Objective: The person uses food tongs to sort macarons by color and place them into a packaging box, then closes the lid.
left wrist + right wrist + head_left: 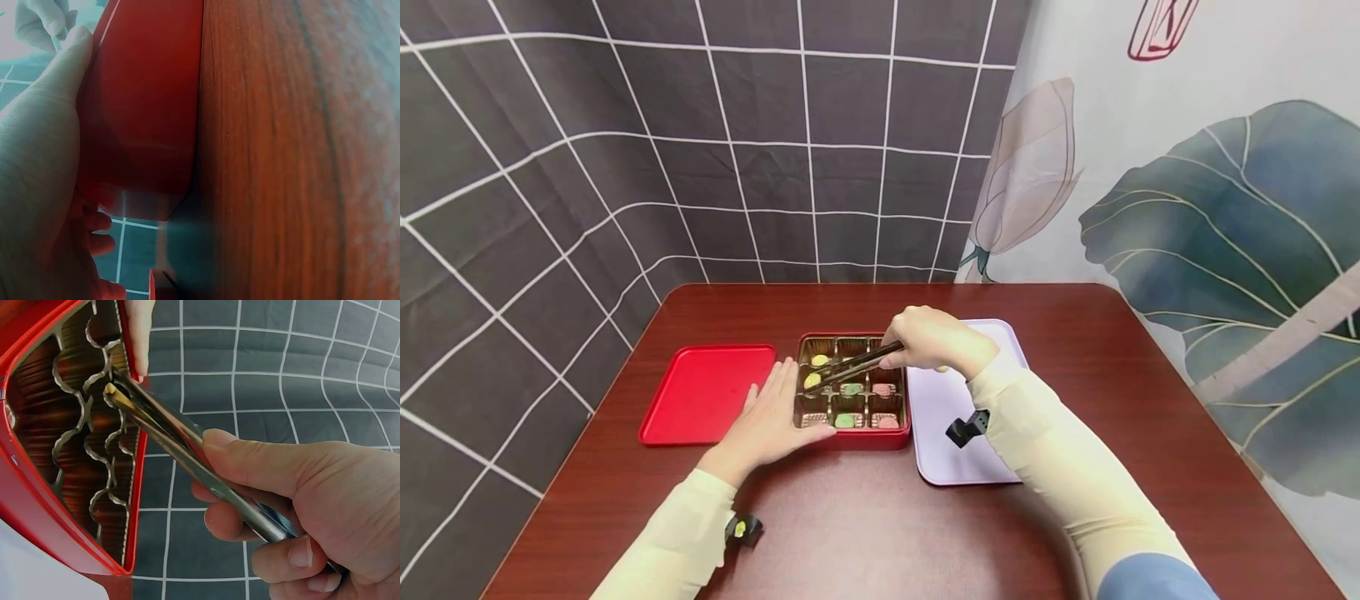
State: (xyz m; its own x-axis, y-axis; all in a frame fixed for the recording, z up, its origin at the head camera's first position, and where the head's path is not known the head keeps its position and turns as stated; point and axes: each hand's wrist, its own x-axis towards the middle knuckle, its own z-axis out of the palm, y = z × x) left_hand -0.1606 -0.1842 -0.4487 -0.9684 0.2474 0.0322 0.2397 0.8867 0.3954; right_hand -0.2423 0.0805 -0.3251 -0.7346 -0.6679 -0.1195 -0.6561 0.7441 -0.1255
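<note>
A red box with a gold divided insert stands on the table, with yellow, green and pink sweets in several compartments. My right hand grips metal tongs above the box. Their tips reach the left middle compartment, at a yellow sweet; whether they pinch it I cannot tell. My left hand rests against the box's left side, fingers extended and thumb along the front wall. In the left wrist view the thumb lies against the red box wall.
A red lid lies flat left of the box. To the right, a pale lilac tray sits partly beneath my right forearm, with a bit of yellow showing by the wrist. A dark grid-patterned curtain hangs behind the table.
</note>
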